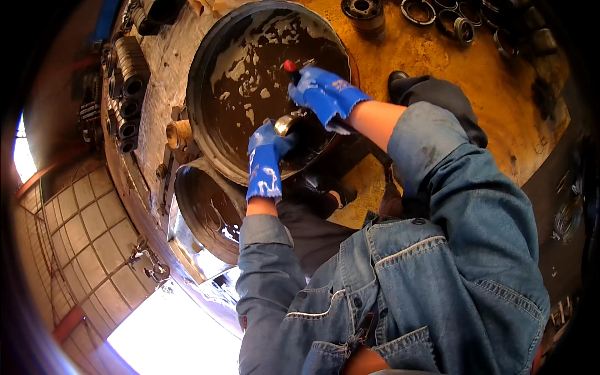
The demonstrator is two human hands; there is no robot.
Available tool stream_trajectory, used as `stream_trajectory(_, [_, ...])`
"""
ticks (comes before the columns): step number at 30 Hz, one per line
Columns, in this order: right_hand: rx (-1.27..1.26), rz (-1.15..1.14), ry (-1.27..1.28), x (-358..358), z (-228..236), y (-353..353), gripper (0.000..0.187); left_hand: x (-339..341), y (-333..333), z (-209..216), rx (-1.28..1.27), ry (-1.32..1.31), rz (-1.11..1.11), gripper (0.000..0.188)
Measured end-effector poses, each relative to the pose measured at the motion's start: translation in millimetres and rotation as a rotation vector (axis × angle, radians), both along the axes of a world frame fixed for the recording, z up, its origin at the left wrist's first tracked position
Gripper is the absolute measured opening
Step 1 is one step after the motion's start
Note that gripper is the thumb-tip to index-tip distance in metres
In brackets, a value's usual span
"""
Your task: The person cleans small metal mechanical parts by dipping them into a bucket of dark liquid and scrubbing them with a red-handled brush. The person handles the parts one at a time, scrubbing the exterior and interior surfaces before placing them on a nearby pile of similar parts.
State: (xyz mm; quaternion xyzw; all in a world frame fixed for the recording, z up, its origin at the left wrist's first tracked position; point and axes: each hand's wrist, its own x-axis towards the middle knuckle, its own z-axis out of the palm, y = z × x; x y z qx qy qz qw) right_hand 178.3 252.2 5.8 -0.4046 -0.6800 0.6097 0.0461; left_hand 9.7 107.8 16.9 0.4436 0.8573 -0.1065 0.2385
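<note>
A large round basin [195,106] holds dark liquid with patches of pale foam. Over its near side, my left hand [265,159], in a blue glove, is closed around a shiny, rounded metal part [286,124]. My right hand [329,94], also gloved in blue, is above and to the right of it. Its fingers wrap a dark tool with a red end [289,65] that sticks out past the glove. The tool's working end is hidden, so I cannot tell its kind.
A second round pan [206,203] stands nearer, left of my legs. Ribbed metal parts [131,72] line the left side, by a rusty cylinder [179,134]. Metal rings [417,11] and a thick cylindrical part [364,15] lie at the far right on the yellowish, stained floor [500,131].
</note>
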Motion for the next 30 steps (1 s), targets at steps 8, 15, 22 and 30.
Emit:
stream_trajectory(8, [0.032, 0.18, 0.184, 2.5, 23.7, -11.6, 0.045, -27.3, -88.5, -70.1, 0.604, -0.372, 0.323, 0.072])
stream_trajectory(15, [-0.102, -0.042, -0.038, -18.3, -4.0, -7.8, 0.046, -16.5, -76.2, -55.4, 0.535, -0.311, 0.335, 0.065])
stream_trajectory(22, [0.043, -0.016, -0.031, -17.8, -33.4, -18.6, 0.043, 0.6, -72.6, -4.4, 0.544, -0.43, 0.293, 0.047])
stream_trajectory(30, [-0.271, -0.044, 0.377, -43.8, -2.0, -38.0, 0.038, 8.7, -68.3, 39.0, 0.543, -0.382, -0.07, 0.037])
